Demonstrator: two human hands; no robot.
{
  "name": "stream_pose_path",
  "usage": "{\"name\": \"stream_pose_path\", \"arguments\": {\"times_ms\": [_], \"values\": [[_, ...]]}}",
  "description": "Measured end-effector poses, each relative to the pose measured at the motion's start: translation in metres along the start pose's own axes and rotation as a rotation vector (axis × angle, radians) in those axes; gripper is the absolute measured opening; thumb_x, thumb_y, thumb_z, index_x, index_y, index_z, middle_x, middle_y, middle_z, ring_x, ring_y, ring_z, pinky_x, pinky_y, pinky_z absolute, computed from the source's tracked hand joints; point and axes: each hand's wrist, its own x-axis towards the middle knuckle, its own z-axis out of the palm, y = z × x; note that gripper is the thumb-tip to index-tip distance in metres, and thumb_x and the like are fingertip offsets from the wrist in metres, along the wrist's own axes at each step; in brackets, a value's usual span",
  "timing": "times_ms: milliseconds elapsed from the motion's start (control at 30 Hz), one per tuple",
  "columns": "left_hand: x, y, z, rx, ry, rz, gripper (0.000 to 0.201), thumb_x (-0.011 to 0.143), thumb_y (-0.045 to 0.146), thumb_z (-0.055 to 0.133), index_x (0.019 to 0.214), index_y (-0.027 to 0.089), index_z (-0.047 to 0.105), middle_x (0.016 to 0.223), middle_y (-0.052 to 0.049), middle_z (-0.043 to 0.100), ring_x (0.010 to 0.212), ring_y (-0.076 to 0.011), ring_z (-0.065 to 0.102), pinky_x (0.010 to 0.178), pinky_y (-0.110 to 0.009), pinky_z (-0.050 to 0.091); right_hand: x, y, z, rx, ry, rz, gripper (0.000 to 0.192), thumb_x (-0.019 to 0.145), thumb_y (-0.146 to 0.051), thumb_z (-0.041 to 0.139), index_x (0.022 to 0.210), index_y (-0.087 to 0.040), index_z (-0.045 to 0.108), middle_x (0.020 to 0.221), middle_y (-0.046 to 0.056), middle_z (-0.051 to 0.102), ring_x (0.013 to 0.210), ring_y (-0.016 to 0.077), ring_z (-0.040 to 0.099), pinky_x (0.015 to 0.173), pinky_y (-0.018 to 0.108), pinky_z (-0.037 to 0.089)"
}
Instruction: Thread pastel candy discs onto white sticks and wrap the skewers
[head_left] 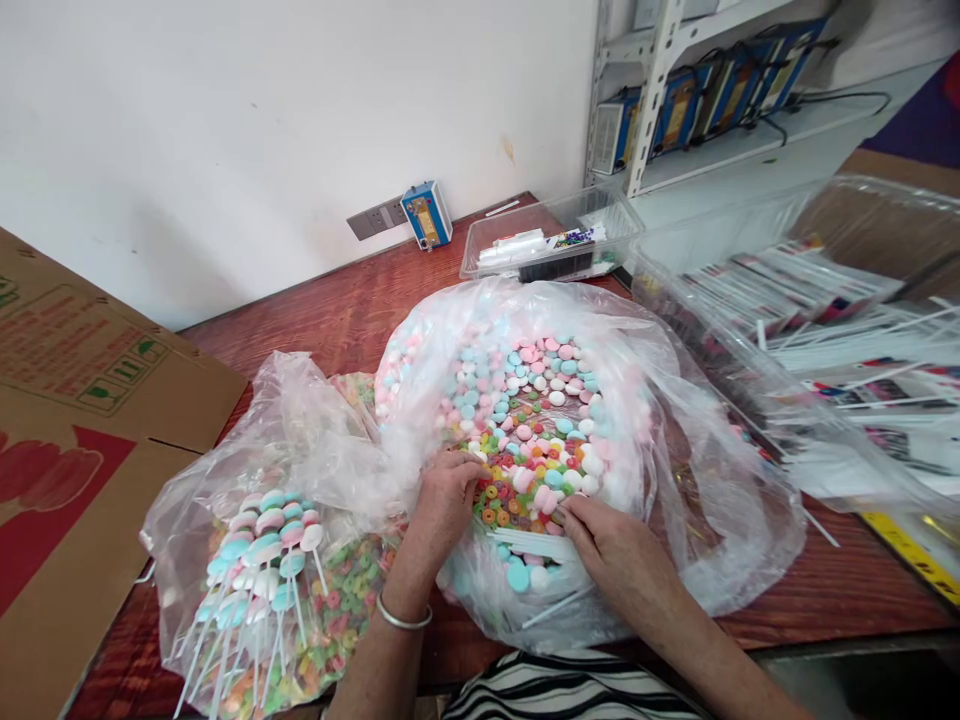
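Observation:
A big clear plastic bag (pixel 720 570) lies spread on the table, full of pink, white and blue candy discs (pixel 540 352). Small coloured ring candies (pixel 504 505) are heaped among them at the bag's mouth. My left hand (pixel 448 495) rests at the left of this heap, its fingers bent together over the rings; what they hold is hidden. On the other side, my right hand (pixel 611 545) pinches at the heap's edge, and I cannot make out the piece in its fingertips. White sticks (pixel 532 543) lie between the hands, close to the right fingers.
At left, a second bag (pixel 289 400) of ring candies has a pile of finished candy lollipops (pixel 262 550) on it. A cardboard box (pixel 90 400) stands beyond. Clear bins (pixel 750 400) of wrappers and sticks line the right. A blue device (pixel 427 215) sits by the wall.

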Motion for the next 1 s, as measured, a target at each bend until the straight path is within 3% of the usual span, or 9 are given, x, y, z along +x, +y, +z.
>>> {"name": "stream_pose_path", "arguments": {"times_ms": [100,267,367,467,633,700,800,1000], "values": [[-0.001,0.002,-0.002,0.000,0.003,-0.010,0.022,0.087,0.013,0.051,0.082,0.021,0.071,0.095,-0.007,0.071,0.094,-0.0224,0.062,0.087,-0.037,0.047,-0.001,0.003,-0.004,-0.007,0.007,0.019,0.033,0.096,-0.030,0.034,0.079,-0.021,0.060,0.078,0.005,0.069,0.073,0.0216,0.065,0.063,0.029,0.039],[0.007,0.018,0.006,-0.123,0.152,-0.155,0.019,0.085,0.012,0.053,0.087,0.022,0.069,0.087,-0.003,0.071,0.084,-0.0189,0.063,0.078,-0.030,0.047,0.000,0.007,-0.008,-0.005,0.028,0.048,0.036,0.097,-0.035,0.031,0.079,-0.021,0.059,0.079,0.006,0.069,0.073,0.0224,0.065,0.063,0.029,0.039],[0.021,0.027,0.017,-0.163,0.095,-0.168,0.017,0.082,0.011,0.056,0.083,0.021,0.069,0.084,-0.002,0.069,0.081,-0.0178,0.062,0.076,-0.029,0.046,-0.001,0.010,-0.011,-0.012,0.053,0.058,0.038,0.097,-0.037,0.031,0.076,-0.021,0.058,0.075,0.006,0.068,0.069,0.0221,0.064,0.061,0.030,0.038],[0.032,0.031,0.025,-0.069,0.003,-0.170,0.016,0.079,0.008,0.057,0.075,0.019,0.068,0.081,-0.003,0.066,0.082,-0.0186,0.061,0.076,-0.029,0.044,-0.003,0.013,-0.015,-0.003,0.079,0.049,0.038,0.097,-0.037,0.031,0.074,-0.021,0.056,0.072,0.006,0.067,0.066,0.0217,0.063,0.059,0.029,0.038],[0.033,0.029,0.028,0.167,0.008,-0.231,0.007,0.081,0.018,0.062,0.083,0.019,0.069,0.089,-0.007,0.063,0.083,-0.0219,0.060,0.074,-0.033,0.044,-0.005,0.016,-0.017,0.014,0.087,0.041,0.039,0.098,-0.037,0.029,0.075,-0.021,0.056,0.073,0.007,0.069,0.068,0.0218,0.065,0.060,0.029,0.040],[0.028,0.028,0.028,0.183,0.005,-0.197,0.005,0.081,0.020,0.063,0.080,0.019,0.068,0.089,-0.007,0.062,0.085,-0.0225,0.060,0.075,-0.033,0.045,-0.005,0.015,-0.016,0.015,0.095,0.037,0.039,0.098,-0.037,0.029,0.073,-0.021,0.055,0.072,0.006,0.069,0.067,0.0214,0.065,0.060,0.029,0.040],[0.023,0.028,0.030,0.077,0.086,-0.134,0.005,0.078,0.015,0.063,0.081,0.018,0.065,0.091,-0.006,0.063,0.091,-0.0219,0.060,0.081,-0.033,0.045,-0.005,0.014,-0.013,0.030,0.104,0.023,0.038,0.097,-0.036,0.030,0.073,-0.021,0.056,0.071,0.005,0.069,0.067,0.0206,0.065,0.059,0.028,0.039],[0.018,0.024,0.035,-0.409,0.181,-0.331,0.007,0.083,0.019,0.055,0.084,0.018,0.062,0.075,-0.001,0.066,0.067,-0.0151,0.060,0.064,-0.026,0.047,-0.008,0.010,-0.007,0.057,0.069,0.030,0.037,0.098,-0.035,0.030,0.084,-0.021,0.062,0.081,0.005,0.071,0.075,0.0223,0.067,0.064,0.029,0.043]]}}
